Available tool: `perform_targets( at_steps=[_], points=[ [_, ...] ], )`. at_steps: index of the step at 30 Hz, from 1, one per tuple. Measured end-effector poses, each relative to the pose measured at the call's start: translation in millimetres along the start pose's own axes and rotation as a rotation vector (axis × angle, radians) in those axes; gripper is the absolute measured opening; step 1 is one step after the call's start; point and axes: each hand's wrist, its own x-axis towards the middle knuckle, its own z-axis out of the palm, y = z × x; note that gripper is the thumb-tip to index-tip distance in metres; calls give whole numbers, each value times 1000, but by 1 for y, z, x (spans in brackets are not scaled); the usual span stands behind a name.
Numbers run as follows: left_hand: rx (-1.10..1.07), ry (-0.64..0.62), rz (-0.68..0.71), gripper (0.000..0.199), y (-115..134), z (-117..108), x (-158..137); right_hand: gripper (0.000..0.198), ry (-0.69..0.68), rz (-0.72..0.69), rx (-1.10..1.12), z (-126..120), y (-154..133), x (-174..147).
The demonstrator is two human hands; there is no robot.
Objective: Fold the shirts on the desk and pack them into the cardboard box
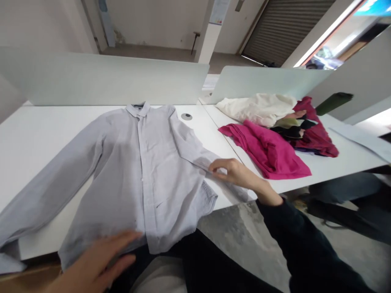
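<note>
A light grey button-up shirt (122, 171) lies front side up on the white table, its collar towards the frosted divider. One sleeve stretches out to the left and hangs past the table's front edge. My right hand (238, 175) pinches the other sleeve between thumb and fingers, near the shirt's right side. Low in the picture, my left hand (100, 260) is over the shirt's bottom hem with its fingers stretched out and the thumb apart. It is slightly blurred, and whether it touches the cloth I cannot tell.
A folded magenta garment (269, 150) lies on the right of the white table (39, 130). Behind it are a white cloth (259, 108) and a pile with a dark red garment (317, 134). Frosted dividers (122, 79) line the back edge. Another person's legs (351, 195) show at right.
</note>
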Motion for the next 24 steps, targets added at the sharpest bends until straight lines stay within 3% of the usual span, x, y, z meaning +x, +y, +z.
perform_targets(
  at_steps=[4,7,10,12,16,19,21,24],
  points=[
    [245,93,275,48,58,-43,97,22,-63,-43,-16,20,-19,-48],
    [358,179,451,46,82,-54,183,33,33,1,-127,35,-11,-66],
    [436,279,492,42,93,-55,259,40,188,159,-319,45,8,-67],
    [461,362,486,41,96,-55,295,40,200,309,-432,45,21,-58],
    [472,443,467,45,91,-49,324,26,112,524,-482,20,56,-22],
    [506,485,484,44,83,-40,324,21,262,611,-415,-25,95,18],
    [542,519,495,43,78,-36,323,25,416,678,-387,-59,124,46],
    [564,543,501,44,75,-33,323,35,505,727,-389,-93,149,81]
  ],
)
